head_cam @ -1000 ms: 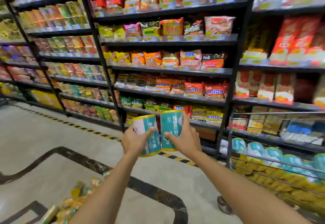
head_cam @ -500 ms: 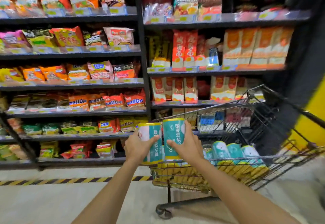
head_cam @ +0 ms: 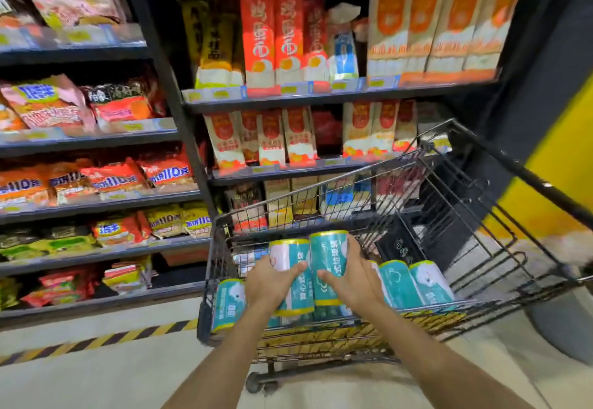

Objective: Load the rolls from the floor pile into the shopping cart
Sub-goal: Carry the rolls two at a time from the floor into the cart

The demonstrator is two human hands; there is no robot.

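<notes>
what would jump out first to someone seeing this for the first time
Two teal-and-white rolls draw the eye at lower centre: the left hand grips one roll and the right hand grips the other roll, side by side over the shopping cart. More rolls stand in its basket. Behind, shelves of red and orange packets fill the background.
</notes>
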